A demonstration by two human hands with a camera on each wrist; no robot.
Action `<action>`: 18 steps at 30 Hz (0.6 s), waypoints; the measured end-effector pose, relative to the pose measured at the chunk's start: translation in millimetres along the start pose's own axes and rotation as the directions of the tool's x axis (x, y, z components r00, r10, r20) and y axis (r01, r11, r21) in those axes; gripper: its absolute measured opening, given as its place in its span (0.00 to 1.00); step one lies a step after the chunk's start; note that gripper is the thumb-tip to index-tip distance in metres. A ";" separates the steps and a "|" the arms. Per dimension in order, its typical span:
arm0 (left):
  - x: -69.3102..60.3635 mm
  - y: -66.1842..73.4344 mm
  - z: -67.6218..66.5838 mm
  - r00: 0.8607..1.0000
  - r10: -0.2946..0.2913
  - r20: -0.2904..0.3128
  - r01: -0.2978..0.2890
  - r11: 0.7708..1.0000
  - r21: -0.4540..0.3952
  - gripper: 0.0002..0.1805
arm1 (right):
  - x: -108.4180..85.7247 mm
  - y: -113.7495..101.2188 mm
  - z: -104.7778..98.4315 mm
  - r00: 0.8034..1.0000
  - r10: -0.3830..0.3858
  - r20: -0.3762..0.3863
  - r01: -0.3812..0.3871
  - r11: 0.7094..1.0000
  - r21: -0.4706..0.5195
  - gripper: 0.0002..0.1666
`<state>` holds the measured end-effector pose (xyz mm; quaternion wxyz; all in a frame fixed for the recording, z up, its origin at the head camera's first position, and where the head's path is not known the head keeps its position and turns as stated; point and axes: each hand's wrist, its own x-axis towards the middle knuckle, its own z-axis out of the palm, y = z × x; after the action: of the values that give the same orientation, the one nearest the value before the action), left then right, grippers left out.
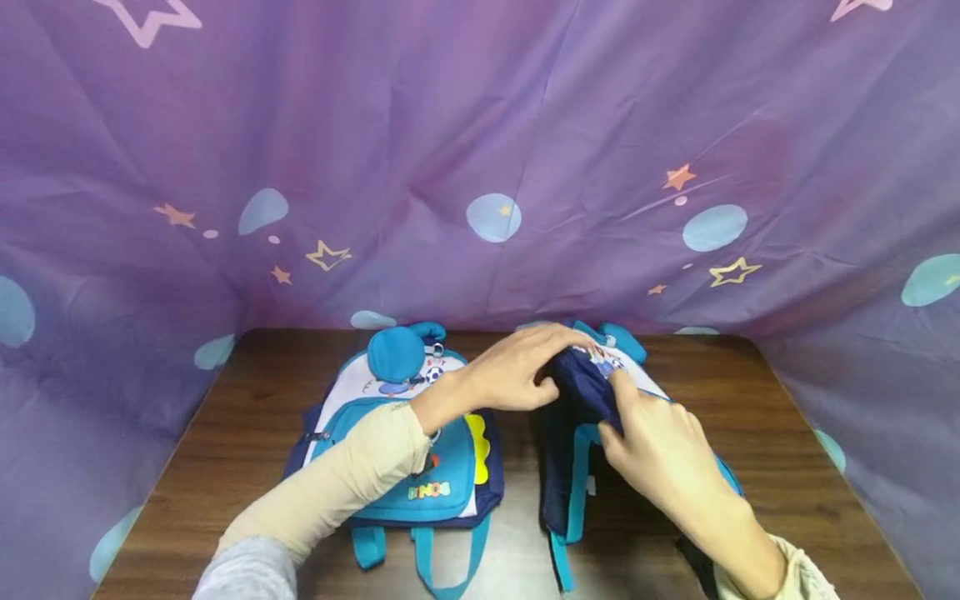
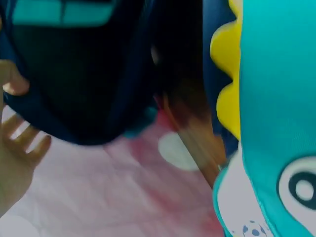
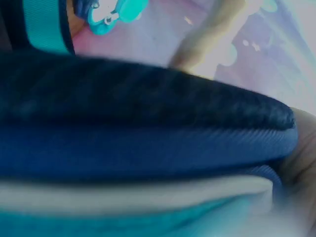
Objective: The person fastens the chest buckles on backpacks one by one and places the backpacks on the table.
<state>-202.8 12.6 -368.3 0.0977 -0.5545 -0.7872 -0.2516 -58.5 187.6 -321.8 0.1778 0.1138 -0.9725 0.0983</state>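
Observation:
Two matching children's backpacks in blue, white and teal are on the table. Both my hands are at the right backpack, which is turned so its dark back panel and a teal strap show. My left hand grips its top edge, fingers over the front and thumb by the back; in the left wrist view these fingers lie beside the rim. My right hand holds its navy edge, partly hidden behind the bag in the right wrist view. The left backpack lies front up under my left forearm.
The brown wooden table is bordered by a purple curtain with stars and spots at the back and sides. Teal straps of the left backpack trail toward the front. A round teal ear sits at its top.

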 end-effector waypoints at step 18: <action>41.5 3.1 -20.3 0.986 0.159 -0.049 -0.161 0.986 -0.048 0.09 | 38.0 -16.3 -50.9 0.980 -0.090 0.176 0.118 0.982 -0.151 0.37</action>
<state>-217.7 37.3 -332.1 0.1208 -0.6126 -0.7308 -0.2757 -72.4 176.8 -258.6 0.1087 0.1578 -0.9815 0.0003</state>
